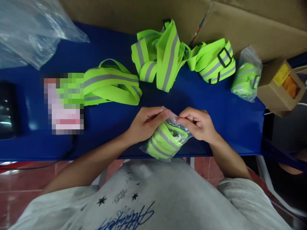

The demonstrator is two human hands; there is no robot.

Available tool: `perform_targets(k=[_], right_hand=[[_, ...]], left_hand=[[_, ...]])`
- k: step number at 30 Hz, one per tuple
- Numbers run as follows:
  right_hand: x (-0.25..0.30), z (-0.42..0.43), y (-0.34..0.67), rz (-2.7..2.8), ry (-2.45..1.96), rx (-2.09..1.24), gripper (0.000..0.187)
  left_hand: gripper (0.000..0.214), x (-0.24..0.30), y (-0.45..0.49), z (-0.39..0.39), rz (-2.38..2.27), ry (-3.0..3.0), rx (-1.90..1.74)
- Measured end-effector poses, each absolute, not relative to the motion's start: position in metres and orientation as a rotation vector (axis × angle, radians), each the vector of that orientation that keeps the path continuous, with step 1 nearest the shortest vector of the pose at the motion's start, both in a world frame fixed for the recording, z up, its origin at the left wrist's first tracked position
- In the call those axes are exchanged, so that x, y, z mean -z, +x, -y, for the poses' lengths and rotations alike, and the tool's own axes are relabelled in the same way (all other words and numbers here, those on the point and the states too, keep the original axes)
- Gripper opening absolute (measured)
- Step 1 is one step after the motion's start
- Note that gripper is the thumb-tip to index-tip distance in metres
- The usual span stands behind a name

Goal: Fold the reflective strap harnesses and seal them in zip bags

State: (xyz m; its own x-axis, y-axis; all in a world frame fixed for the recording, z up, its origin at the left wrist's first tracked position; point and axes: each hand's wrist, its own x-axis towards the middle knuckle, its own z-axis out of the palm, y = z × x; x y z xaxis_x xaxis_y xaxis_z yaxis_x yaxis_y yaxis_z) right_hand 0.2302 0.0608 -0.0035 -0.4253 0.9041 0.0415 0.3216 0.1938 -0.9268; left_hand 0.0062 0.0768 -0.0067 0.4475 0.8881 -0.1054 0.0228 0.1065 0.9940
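Close to the table's front edge, a clear plastic bag [173, 119] is pinched at its top by both hands. Inside it lies a rolled neon-yellow reflective strap [165, 142] with grey stripes. My left hand [149, 124] closes thumb and fingers on the left part of the bag's mouth. On the other side my right hand [198, 124] is closed on the right part of the mouth, its fingers curled. The bag hangs tilted below the hands. I cannot tell whether its mouth is sealed.
Loose reflective straps [111, 83] lie left of the hands, with another bundle [168, 57] behind and a buckled one [216, 62] to its right. A bagged strap [247, 75] sits near a small cardboard box [280, 88]. Clear plastic bags [35, 28] cover the back left of the blue table [240, 127].
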Motion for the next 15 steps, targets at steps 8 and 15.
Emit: perform_targets(k=[8,15], right_hand=[[0.003,-0.072,0.245,1.752,-1.067,-1.354,0.043],[0.008,-0.067,0.235,1.947,-0.894,-1.547,0.054]], left_hand=[[0.055,0.005,0.000,-0.073,-0.957,1.385,-0.955],[0.050,-0.007,-0.002,-0.062,-1.033,1.206,-1.218]])
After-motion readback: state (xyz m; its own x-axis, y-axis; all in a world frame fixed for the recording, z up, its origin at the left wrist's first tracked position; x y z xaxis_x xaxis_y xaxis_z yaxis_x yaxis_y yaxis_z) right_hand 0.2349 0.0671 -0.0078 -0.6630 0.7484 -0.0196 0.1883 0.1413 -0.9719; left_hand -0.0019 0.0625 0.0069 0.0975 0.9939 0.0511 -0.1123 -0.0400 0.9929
